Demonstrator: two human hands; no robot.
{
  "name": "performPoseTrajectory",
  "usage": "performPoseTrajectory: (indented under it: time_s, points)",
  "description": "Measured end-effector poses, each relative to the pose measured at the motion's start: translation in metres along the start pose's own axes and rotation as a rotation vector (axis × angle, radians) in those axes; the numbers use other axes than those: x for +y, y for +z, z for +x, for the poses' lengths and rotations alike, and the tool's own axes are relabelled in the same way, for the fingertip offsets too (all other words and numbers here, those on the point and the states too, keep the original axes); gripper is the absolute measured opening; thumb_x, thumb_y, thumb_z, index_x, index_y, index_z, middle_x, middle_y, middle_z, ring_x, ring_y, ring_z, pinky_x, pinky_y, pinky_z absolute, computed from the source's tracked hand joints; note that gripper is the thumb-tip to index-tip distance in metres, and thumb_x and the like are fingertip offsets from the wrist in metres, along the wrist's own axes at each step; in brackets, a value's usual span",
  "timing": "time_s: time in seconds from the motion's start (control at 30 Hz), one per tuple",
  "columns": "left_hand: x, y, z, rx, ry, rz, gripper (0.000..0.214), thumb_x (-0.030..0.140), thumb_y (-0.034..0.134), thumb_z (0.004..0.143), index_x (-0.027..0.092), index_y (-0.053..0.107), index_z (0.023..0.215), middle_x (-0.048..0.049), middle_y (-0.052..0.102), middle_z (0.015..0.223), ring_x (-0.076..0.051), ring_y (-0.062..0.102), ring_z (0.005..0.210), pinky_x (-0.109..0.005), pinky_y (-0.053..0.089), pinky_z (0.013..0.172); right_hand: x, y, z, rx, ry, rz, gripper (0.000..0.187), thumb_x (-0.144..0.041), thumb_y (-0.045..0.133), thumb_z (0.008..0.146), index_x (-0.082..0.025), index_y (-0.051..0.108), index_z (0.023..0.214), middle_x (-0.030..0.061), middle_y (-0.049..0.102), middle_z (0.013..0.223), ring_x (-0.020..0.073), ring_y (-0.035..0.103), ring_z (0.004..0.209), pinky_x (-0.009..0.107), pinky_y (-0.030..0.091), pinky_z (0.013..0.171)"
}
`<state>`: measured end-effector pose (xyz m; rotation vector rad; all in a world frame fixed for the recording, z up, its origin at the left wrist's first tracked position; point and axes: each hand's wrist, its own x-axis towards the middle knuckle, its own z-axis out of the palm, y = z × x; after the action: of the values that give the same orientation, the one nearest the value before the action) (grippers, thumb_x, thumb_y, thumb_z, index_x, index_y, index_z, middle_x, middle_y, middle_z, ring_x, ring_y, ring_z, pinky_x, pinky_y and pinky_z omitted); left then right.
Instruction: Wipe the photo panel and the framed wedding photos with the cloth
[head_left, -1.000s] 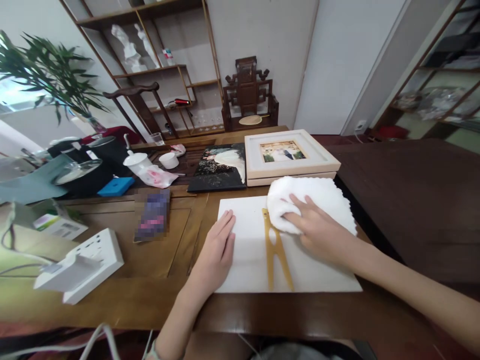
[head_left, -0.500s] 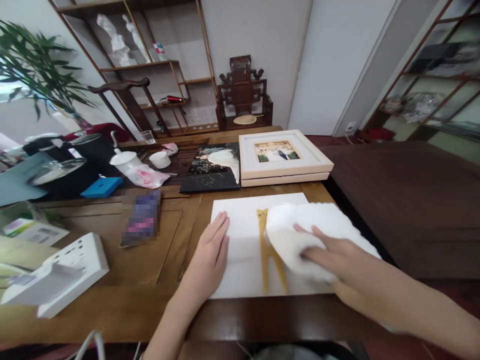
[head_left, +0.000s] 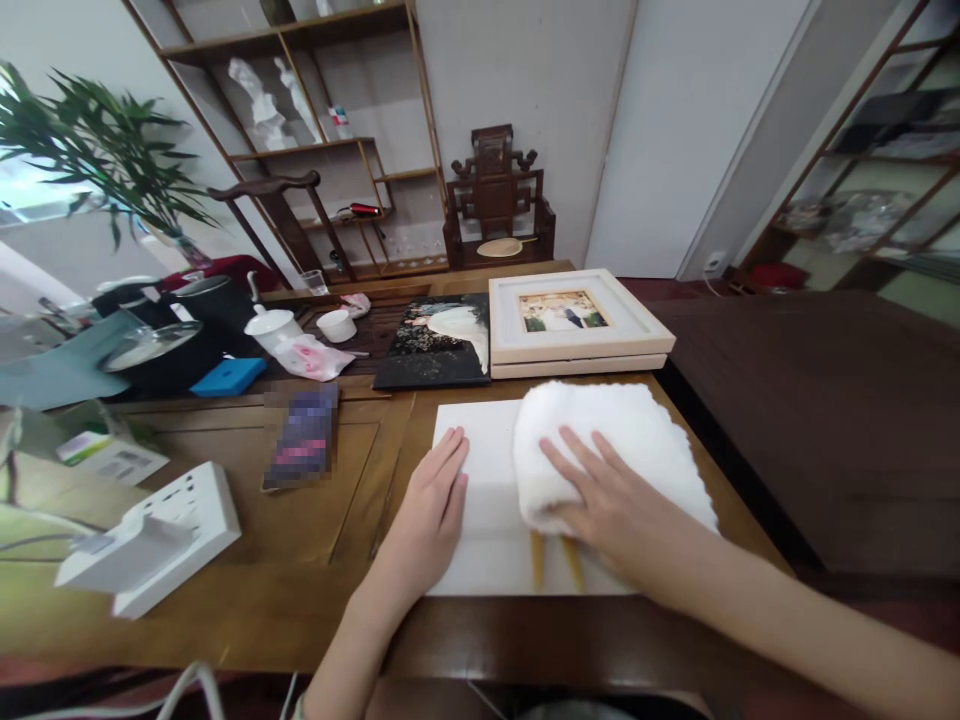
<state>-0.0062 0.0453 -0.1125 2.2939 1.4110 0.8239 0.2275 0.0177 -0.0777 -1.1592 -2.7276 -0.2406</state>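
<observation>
A white flat panel (head_left: 480,520) lies face down near the table's front edge, with a yellow stand piece (head_left: 553,564) on its back. My left hand (head_left: 431,515) rests flat on the panel's left edge, fingers stretched out. My right hand (head_left: 607,500) presses flat on a fluffy white cloth (head_left: 622,430) that covers most of the yellow piece and the panel's right half.
Behind the panel stand a white picture frame (head_left: 637,325) and a dark photo print (head_left: 439,345). To the left lie a blurred card (head_left: 304,435), a white power strip (head_left: 157,535), a blue box (head_left: 229,375), cups and black pots. A dark bench (head_left: 825,400) runs along the right.
My right hand has slid the cloth back and forth over the panel; it now sits further left, covering most of the yellow piece. My left hand has stayed in place.
</observation>
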Motion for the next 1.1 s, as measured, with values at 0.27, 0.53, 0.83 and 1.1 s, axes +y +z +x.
performPoseTrajectory:
  time_s: [0.27,0.53,0.83,1.1]
  points:
    - [-0.001,0.002,-0.002,0.029,0.024,-0.02,0.042,0.023,0.035,0.095,0.019,0.044,0.135,-0.0099,0.039,0.147,-0.021,0.031,0.138,-0.046,0.025,0.115,-0.031,-0.025,-0.041,0.019,-0.261,0.151,0.026,-0.029,0.052,0.087,-0.021,0.069,0.07,0.0087,0.055,0.132,0.0332,0.05,0.119,0.049,0.048,0.093]
    - [-0.001,-0.001,0.0,-0.012,-0.004,0.012,0.043,0.026,0.035,0.095,0.018,0.043,0.136,-0.0114,0.038,0.147,-0.022,0.032,0.137,-0.046,0.028,0.113,0.012,-0.006,0.015,-0.113,-0.056,0.253,0.049,0.003,0.046,0.066,-0.014,0.067,0.107,0.0166,0.04,0.143,0.0353,0.025,0.135,0.058,0.026,0.107]
    - [-0.001,-0.003,0.0,-0.009,0.004,-0.002,0.043,0.026,0.036,0.095,0.018,0.044,0.135,-0.0113,0.04,0.146,-0.023,0.033,0.136,-0.046,0.029,0.113,-0.005,-0.004,0.04,-0.09,-0.053,0.008,0.029,-0.007,0.047,0.084,-0.014,0.07,0.1,0.0237,0.046,0.136,0.041,0.036,0.128,0.063,0.03,0.099]
    - [-0.003,-0.001,-0.001,-0.016,-0.001,-0.005,0.043,0.025,0.035,0.095,0.017,0.042,0.136,-0.0112,0.038,0.147,-0.022,0.031,0.138,-0.047,0.027,0.113,-0.057,0.006,-0.021,0.208,-0.261,0.037,0.038,-0.04,0.044,0.09,-0.014,0.069,0.104,0.0147,0.061,0.122,0.0366,0.054,0.113,0.053,0.048,0.088]
